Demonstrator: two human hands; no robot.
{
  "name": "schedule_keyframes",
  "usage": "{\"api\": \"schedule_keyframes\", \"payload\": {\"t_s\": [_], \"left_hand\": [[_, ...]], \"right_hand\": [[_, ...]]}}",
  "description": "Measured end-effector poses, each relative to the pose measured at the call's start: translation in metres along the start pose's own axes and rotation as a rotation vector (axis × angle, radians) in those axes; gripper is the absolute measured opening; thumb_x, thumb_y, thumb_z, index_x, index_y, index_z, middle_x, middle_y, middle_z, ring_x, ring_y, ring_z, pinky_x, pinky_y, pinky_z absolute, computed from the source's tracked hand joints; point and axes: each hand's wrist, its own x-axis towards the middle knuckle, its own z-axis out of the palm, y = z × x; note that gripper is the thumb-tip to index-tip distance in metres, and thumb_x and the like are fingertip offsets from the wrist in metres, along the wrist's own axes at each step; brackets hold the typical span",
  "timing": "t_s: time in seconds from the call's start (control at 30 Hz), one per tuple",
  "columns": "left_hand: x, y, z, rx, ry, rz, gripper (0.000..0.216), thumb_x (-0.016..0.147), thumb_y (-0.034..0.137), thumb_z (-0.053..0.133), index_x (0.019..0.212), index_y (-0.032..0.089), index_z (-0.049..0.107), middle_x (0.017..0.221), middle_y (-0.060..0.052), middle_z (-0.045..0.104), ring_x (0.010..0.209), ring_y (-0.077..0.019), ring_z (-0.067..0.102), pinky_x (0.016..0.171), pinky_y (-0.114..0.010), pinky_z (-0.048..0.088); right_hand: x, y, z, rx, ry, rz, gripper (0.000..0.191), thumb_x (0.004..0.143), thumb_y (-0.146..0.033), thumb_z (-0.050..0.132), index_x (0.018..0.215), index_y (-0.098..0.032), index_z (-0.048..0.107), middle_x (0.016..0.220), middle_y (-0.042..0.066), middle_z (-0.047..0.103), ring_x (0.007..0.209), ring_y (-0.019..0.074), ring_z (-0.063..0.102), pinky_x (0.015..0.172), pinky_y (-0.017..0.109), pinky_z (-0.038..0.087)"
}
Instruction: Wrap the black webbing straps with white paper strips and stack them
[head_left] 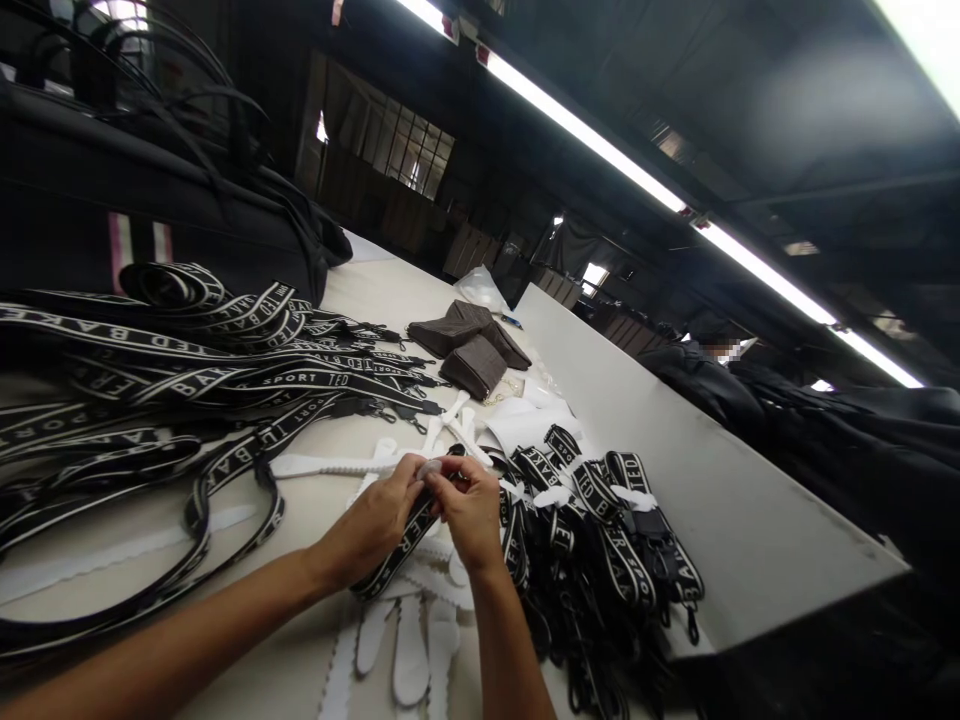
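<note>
My left hand [384, 517] and my right hand [471, 507] meet over a folded black strap [400, 560] with white lettering. The fingertips of both are pinched together around the end of a white strip [428, 469] at the top of the strap. Part of the strap is hidden behind my fingers. Below and around my hands lie several loose white strips [410, 650] with toothed edges. To the right of my right hand is a pile of folded straps [615, 540], some bound with white strips.
Long loose straps [247, 385] with black clips spread over the left of the table [375, 285]. A large black bag [67, 190] stands behind them. Dark brown folded pieces [474, 366] and a clear plastic bag [481, 288] lie farther back. Dark material [847, 450] is heaped at right.
</note>
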Motion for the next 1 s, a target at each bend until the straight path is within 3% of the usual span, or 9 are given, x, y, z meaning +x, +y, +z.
{"api": "schedule_keyframes", "payload": {"t_s": [0.1,0.27,0.47,0.63,0.73,0.83,0.9,1.0], "left_hand": [[0.005,-0.004,-0.006,0.117,0.009,0.008,0.027,0.097,0.036,0.03,0.093,0.021,0.052,0.081,-0.003,0.063,0.074,-0.0201,0.061,0.07,-0.031,0.043],[0.012,-0.01,-0.015,0.224,0.058,0.072,0.028,0.094,0.034,0.041,0.081,0.021,0.061,0.081,-0.002,0.066,0.078,-0.0181,0.06,0.075,-0.029,0.042],[0.009,-0.018,-0.007,0.285,0.196,0.146,0.029,0.093,0.027,0.038,0.076,0.019,0.06,0.077,-0.004,0.065,0.072,-0.0172,0.059,0.072,-0.029,0.043],[0.011,-0.027,-0.005,0.408,0.269,0.223,0.03,0.093,0.024,0.038,0.074,0.018,0.06,0.075,-0.006,0.064,0.073,-0.0184,0.059,0.072,-0.029,0.044],[0.011,-0.028,-0.008,0.441,0.226,0.295,0.031,0.092,0.022,0.037,0.073,0.019,0.061,0.073,-0.007,0.064,0.072,-0.0187,0.058,0.071,-0.029,0.045],[0.011,-0.029,-0.013,0.388,0.143,0.328,0.028,0.09,0.024,0.039,0.076,0.02,0.063,0.076,-0.007,0.065,0.075,-0.0193,0.06,0.073,-0.028,0.046],[0.013,-0.03,-0.015,0.348,0.102,0.29,0.026,0.089,0.03,0.041,0.078,0.02,0.063,0.08,-0.006,0.067,0.076,-0.0195,0.062,0.075,-0.028,0.047],[0.019,-0.027,-0.018,0.275,0.094,0.114,0.028,0.087,0.043,0.044,0.086,0.021,0.062,0.079,-0.004,0.068,0.071,-0.0193,0.063,0.073,-0.028,0.047]], "right_hand": [[0.003,0.009,0.003,-0.002,-0.015,0.051,0.014,0.065,-0.026,0.074,0.073,-0.014,0.072,0.065,-0.001,0.062,0.041,0.0063,0.048,0.037,0.017,0.036],[0.006,0.018,0.009,0.097,-0.033,0.234,0.023,0.056,-0.03,0.078,0.068,-0.011,0.071,0.048,-0.002,0.058,0.036,0.0062,0.044,0.035,0.017,0.031],[0.005,0.024,0.017,0.147,0.033,0.327,0.028,0.051,-0.032,0.081,0.069,-0.011,0.072,0.045,-0.003,0.056,0.033,0.0047,0.038,0.033,0.016,0.023],[0.007,0.037,0.033,0.015,0.133,0.214,0.02,0.058,-0.031,0.074,0.064,-0.013,0.067,0.052,-0.002,0.06,0.039,0.0081,0.043,0.038,0.02,0.033],[0.002,0.038,0.039,-0.136,0.233,0.069,0.01,0.065,-0.025,0.066,0.064,-0.014,0.067,0.058,0.0,0.063,0.053,0.012,0.052,0.054,0.022,0.044],[-0.004,0.037,0.039,-0.181,0.291,0.012,0.009,0.069,-0.022,0.062,0.067,-0.016,0.068,0.063,0.0,0.066,0.061,0.0136,0.056,0.063,0.024,0.046],[-0.005,0.038,0.037,-0.143,0.288,0.026,0.01,0.071,-0.024,0.064,0.07,-0.016,0.069,0.064,0.0,0.067,0.061,0.0137,0.058,0.063,0.024,0.047],[-0.002,0.04,0.031,-0.108,0.267,0.06,0.013,0.07,-0.029,0.069,0.071,-0.017,0.071,0.062,-0.001,0.065,0.058,0.0135,0.057,0.06,0.023,0.048]]}}
